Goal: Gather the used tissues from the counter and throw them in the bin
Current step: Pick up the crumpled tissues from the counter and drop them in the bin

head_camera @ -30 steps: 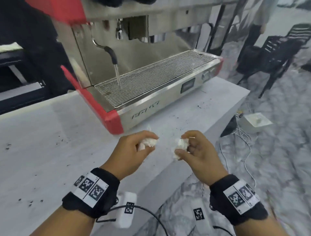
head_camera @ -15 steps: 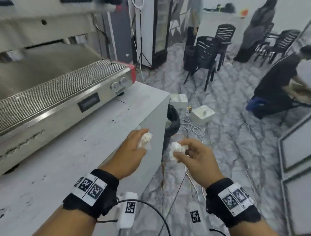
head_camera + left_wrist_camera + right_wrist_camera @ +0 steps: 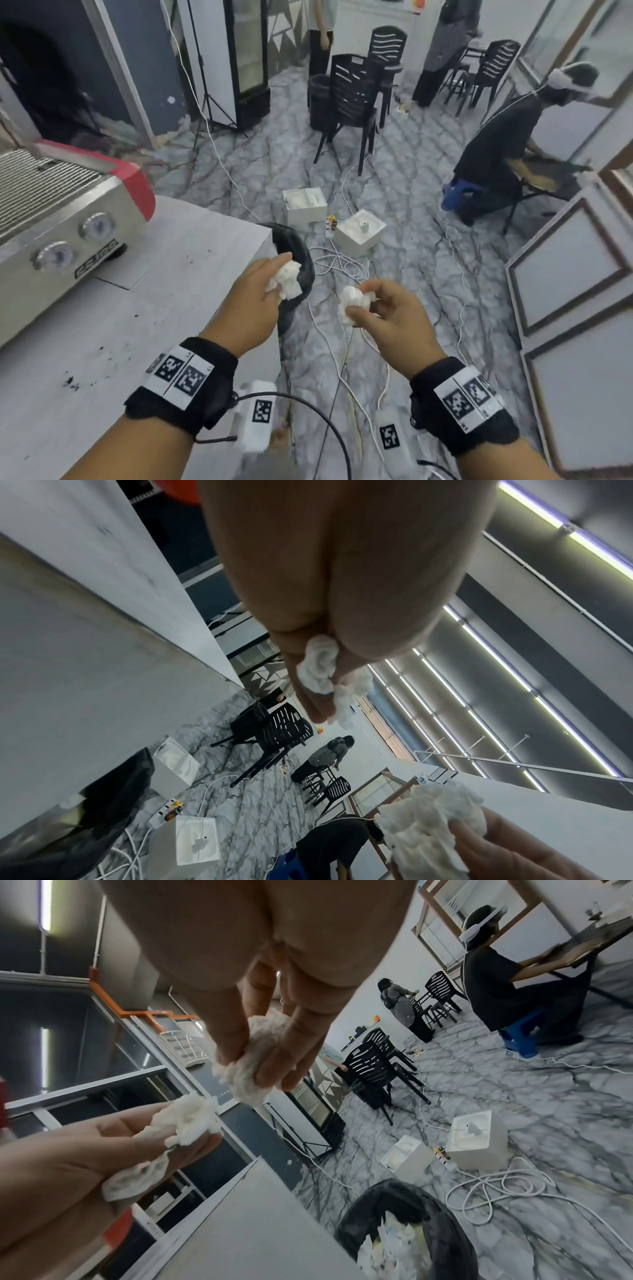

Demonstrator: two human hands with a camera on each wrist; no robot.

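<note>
A crumpled tissue (image 3: 286,278) is being pinched in the left hand (image 3: 253,301), right over the bin (image 3: 301,260). A second tissue (image 3: 354,301) is being gripped by the curled fingers of the right hand (image 3: 390,318), beside the bin and above the floor (image 3: 428,274). The black-lined bin is standing against the end of the tabletop (image 3: 154,308), already holding white waste. A coffee machine (image 3: 61,212) is sitting farther back from the bin on the tabletop.
</note>
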